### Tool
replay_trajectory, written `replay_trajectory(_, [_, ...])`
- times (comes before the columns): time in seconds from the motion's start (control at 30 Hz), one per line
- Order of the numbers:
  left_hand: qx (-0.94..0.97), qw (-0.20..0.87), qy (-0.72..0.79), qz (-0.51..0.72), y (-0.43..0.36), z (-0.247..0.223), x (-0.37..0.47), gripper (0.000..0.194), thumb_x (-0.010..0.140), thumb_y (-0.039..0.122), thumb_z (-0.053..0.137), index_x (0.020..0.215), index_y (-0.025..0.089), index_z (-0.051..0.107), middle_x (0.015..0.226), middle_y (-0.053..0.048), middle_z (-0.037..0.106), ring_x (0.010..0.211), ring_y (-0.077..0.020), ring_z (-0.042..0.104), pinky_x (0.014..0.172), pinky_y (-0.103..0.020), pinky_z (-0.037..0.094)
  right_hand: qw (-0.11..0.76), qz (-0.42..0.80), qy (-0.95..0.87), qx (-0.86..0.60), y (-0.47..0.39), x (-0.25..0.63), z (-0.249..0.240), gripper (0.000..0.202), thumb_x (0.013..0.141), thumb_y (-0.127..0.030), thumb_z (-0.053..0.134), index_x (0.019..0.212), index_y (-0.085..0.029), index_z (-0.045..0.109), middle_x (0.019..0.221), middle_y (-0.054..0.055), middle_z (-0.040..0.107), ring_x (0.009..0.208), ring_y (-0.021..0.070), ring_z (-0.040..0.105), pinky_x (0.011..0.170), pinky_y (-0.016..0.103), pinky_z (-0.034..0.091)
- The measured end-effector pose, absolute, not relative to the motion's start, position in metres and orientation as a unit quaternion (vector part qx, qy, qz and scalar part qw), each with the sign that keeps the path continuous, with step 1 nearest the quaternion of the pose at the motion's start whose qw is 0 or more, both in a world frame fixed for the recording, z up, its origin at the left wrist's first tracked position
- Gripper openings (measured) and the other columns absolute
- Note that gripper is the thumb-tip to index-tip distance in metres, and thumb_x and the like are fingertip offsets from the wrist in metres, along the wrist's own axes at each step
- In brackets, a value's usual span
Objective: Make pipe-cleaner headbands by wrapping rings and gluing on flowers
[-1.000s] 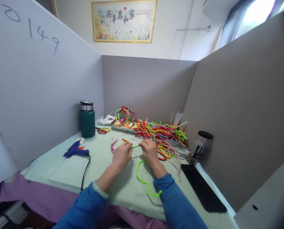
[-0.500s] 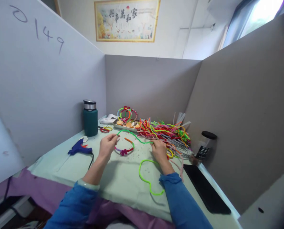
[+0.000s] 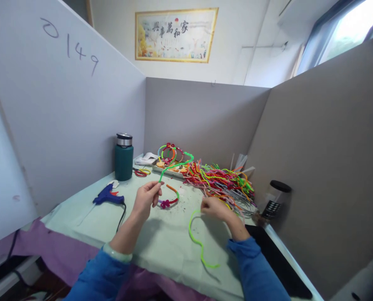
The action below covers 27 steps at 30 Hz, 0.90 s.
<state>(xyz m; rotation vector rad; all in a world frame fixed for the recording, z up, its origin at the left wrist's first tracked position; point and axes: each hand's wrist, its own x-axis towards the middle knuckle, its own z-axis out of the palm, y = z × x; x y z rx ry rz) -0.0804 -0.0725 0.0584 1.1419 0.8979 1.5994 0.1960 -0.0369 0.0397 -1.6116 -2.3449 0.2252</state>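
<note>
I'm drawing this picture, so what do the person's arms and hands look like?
Both arms wear plain blue sleeves: the left sleeve has a pale cuff peeking out at the wrist, while the right sleeve looks wrinkled at its end. The left hand and right hand wear no gloves.

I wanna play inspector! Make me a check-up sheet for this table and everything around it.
Surface: pale cloth, dark bits scattered on it.
Things: green strand, raised; lime strand, curvy; flowered band on the cloth.
Clutter: strand heap, tray, scissors, glue gun, bottle, jar.
Grip: left hand pinches the green strand; right hand is at the lime strand's far end, hold unclear.
Cables: glue gun's cord; dark cable, lower left.
Surroundings: grey panels, picture, window.
</note>
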Motion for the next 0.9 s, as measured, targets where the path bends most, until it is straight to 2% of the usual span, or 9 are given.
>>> replay_trajectory(0.1, [0.475, 0.478, 0.369, 0.640, -0.072, 0.054, -0.062, 0.037, 0.068, 0.041, 0.066, 0.087, 0.010, 0.062, 0.055, 0.005, 0.053, 0.030, -0.0010, 0.032, 0.030, -0.017, 0.019, 0.278, -0.093, -0.675, -0.677, -0.032, 0.211, 0.069, 0.016, 0.078, -0.018, 0.054, 0.087, -0.015, 0.067, 0.092, 0.013, 0.065, 0.080, 0.0215, 0.059, 0.065, 0.028, 0.039])
replay_trajectory(0.17, [0.477, 0.491, 0.370, 0.628, -0.070, 0.051, -0.048, 0.035, 0.068, 0.041, 0.064, 0.084, 0.011, 0.061, 0.054, 0.006, 0.053, 0.029, -0.0014, 0.032, 0.030, -0.017, 0.020, 0.363, -0.117, -0.659, -0.648, -0.034, 0.206, 0.081, 0.021, 0.080, -0.023, 0.056, 0.096, -0.014, 0.065, 0.103, 0.016, 0.062, 0.091, 0.0240, 0.057, 0.072, 0.030, 0.041])
replay_trajectory(0.23, [0.490, 0.501, 0.373, 0.609, -0.067, 0.047, -0.033, 0.033, 0.069, 0.041, 0.062, 0.083, 0.011, 0.060, 0.053, 0.006, 0.052, 0.029, -0.0019, 0.032, 0.029, -0.017, 0.021, 0.423, 0.005, -0.726, -0.543, -0.038, 0.187, 0.081, 0.021, 0.083, -0.030, 0.053, 0.091, -0.016, 0.067, 0.093, 0.010, 0.064, 0.084, 0.0202, 0.058, 0.071, 0.028, 0.042])
replay_trajectory(0.3, [0.518, 0.496, 0.383, 0.581, -0.064, 0.040, -0.020, 0.032, 0.071, 0.042, 0.060, 0.081, 0.012, 0.060, 0.052, 0.006, 0.052, 0.028, -0.0025, 0.032, 0.028, -0.018, 0.020, 0.442, 0.196, -0.753, -0.446, -0.041, 0.162, 0.070, 0.029, 0.086, -0.039, 0.048, 0.092, -0.018, 0.067, 0.079, 0.004, 0.065, 0.063, 0.0153, 0.057, 0.059, 0.026, 0.043])
replay_trajectory(0.33, [0.540, 0.490, 0.392, 0.561, -0.062, 0.036, -0.015, 0.031, 0.072, 0.042, 0.058, 0.080, 0.013, 0.060, 0.053, 0.006, 0.053, 0.028, -0.0029, 0.033, 0.028, -0.018, 0.021, 0.462, 0.252, -0.737, -0.424, -0.042, 0.151, 0.062, 0.031, 0.085, -0.042, 0.049, 0.090, -0.018, 0.066, 0.073, 0.002, 0.063, 0.057, 0.0138, 0.054, 0.054, 0.025, 0.041])
replay_trajectory(0.47, [0.623, 0.450, 0.421, 0.481, -0.054, 0.020, -0.004, 0.027, 0.076, 0.039, 0.053, 0.075, 0.014, 0.061, 0.060, 0.001, 0.060, 0.030, -0.0042, 0.041, 0.031, -0.018, 0.027, 0.561, 0.265, -0.658, -0.426, -0.038, 0.133, 0.034, 0.037, 0.082, -0.045, 0.053, 0.058, -0.017, 0.058, 0.047, -0.004, 0.046, 0.047, 0.0109, 0.043, 0.049, 0.023, 0.035])
replay_trajectory(0.57, [0.642, 0.419, 0.447, 0.461, -0.052, 0.013, -0.005, 0.022, 0.075, 0.034, 0.052, 0.074, 0.014, 0.061, 0.063, 0.000, 0.063, 0.032, -0.0054, 0.044, 0.034, -0.019, 0.031, 0.590, 0.245, -0.627, -0.445, -0.035, 0.141, 0.026, 0.038, 0.079, -0.047, 0.056, 0.056, -0.017, 0.055, 0.045, -0.005, 0.042, 0.047, 0.0108, 0.041, 0.049, 0.024, 0.032])
replay_trajectory(0.73, [0.667, 0.385, 0.485, 0.414, -0.055, 0.009, -0.005, 0.022, 0.075, 0.033, 0.050, 0.070, 0.014, 0.062, 0.056, 0.001, 0.061, 0.031, -0.0072, 0.043, 0.036, -0.020, 0.029, 0.616, 0.293, -0.587, -0.436, -0.029, 0.148, 0.021, 0.040, 0.076, -0.053, 0.057, 0.069, -0.015, 0.064, 0.047, -0.004, 0.044, 0.045, 0.0111, 0.040, 0.046, 0.024, 0.030])
replay_trajectory(0.9, [0.717, 0.347, 0.493, 0.351, -0.060, 0.010, -0.006, 0.017, 0.070, 0.024, 0.052, 0.064, 0.015, 0.064, 0.053, 0.000, 0.062, 0.037, -0.0091, 0.046, 0.042, -0.021, 0.031, 0.578, 0.288, -0.644, -0.409, -0.034, 0.141, 0.016, 0.038, 0.081, -0.049, 0.054, 0.070, -0.015, 0.067, 0.048, -0.003, 0.045, 0.046, 0.0114, 0.041, 0.047, 0.024, 0.033])
